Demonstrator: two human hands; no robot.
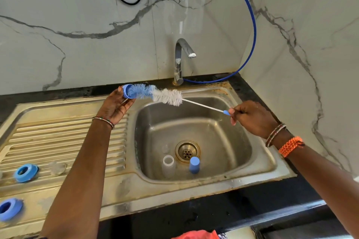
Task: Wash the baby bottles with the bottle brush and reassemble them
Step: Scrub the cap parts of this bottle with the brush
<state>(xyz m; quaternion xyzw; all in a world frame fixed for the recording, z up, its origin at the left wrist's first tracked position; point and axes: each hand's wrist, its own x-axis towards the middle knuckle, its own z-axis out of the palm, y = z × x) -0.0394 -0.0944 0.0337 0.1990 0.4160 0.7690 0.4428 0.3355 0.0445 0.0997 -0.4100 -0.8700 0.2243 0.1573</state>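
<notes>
above the sink (258, 163), left fingers (124, 103) grip a blue cap (127, 91), right fingers (233, 111) pinch the brush (167, 97).

Sink (258, 163) is dull, stained steel; the tap (179, 58) behind it is shiny chrome. Wall (77, 25) behind is glossy marble.

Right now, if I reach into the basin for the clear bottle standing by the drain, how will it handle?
The clear bottle looks like thin plastic, so probably light and stiff. Standing upright and narrow on the sloped sink floor, it may tip at a nudge, then roll toward the drain. It could be slippery if wet; I can't tell.
</notes>
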